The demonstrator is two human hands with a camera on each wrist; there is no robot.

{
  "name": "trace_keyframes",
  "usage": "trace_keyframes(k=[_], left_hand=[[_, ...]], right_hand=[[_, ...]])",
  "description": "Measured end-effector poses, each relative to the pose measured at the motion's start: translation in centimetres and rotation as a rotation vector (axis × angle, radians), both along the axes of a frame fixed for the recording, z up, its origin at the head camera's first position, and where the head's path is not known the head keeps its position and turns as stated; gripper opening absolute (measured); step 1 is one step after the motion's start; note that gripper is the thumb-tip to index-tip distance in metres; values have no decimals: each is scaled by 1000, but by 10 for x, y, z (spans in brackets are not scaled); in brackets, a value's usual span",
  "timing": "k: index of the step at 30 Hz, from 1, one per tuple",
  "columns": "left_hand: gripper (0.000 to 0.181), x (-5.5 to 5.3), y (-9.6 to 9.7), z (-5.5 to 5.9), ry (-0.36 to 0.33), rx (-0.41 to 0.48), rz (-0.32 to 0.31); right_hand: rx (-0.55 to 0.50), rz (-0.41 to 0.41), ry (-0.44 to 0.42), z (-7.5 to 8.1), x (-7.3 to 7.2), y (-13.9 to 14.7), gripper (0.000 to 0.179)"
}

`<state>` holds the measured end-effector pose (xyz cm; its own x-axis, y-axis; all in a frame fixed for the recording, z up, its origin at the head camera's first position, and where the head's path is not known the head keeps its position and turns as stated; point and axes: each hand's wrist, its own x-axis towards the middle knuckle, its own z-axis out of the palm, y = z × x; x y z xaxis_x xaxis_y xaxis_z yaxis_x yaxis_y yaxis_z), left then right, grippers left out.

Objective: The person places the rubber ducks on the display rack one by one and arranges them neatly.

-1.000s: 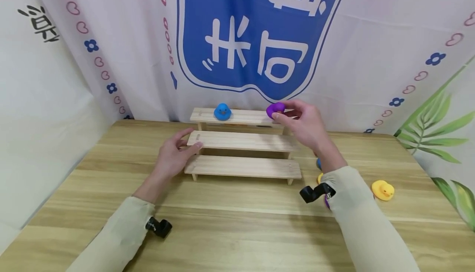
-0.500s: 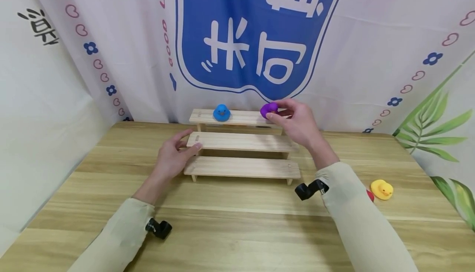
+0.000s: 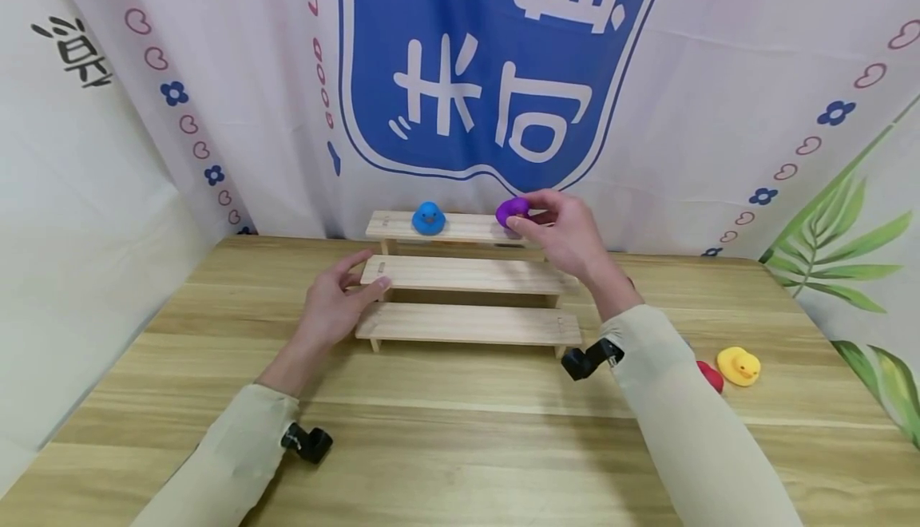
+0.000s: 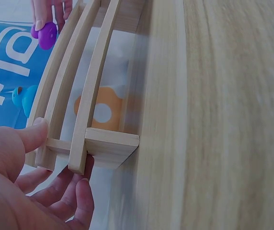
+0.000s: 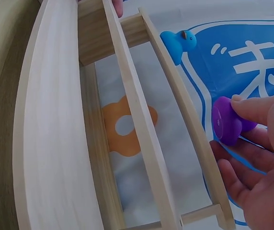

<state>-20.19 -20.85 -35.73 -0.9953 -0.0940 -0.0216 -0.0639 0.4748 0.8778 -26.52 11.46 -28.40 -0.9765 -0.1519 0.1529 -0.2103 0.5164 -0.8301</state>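
Note:
A three-tier wooden display stand stands at the back of the table. My left hand grips the left end of its middle tier, thumb on the top face and fingers round the end. On the top tier, left of centre, sits a blue rubber duck facing forward. My right hand pinches a purple rubber duck between thumb and fingers, over the right part of the top tier. In the right wrist view, the flat base of the purple duck shows, tilted, beside the top tier's edge.
To the right on the wooden table lie a yellow duck and a red duck, the red one partly hidden by my right sleeve. A printed white and blue curtain hangs directly behind the stand.
My right hand has carried the purple duck a little to the left along the top tier. The red duck has come into sight beside my sleeve. My left hand keeps its grip.

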Motion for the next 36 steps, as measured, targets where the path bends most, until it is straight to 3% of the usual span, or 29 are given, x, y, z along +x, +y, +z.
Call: trace_keyframes(k=[18,36], left_hand=[[70,0,-1,-1,-6,12,2],[70,0,-1,0,-11,8,0]], right_hand=[[12,-13,-24,-6,-5,-10,42],[102,-11,-21,-8,-6,-21,44]])
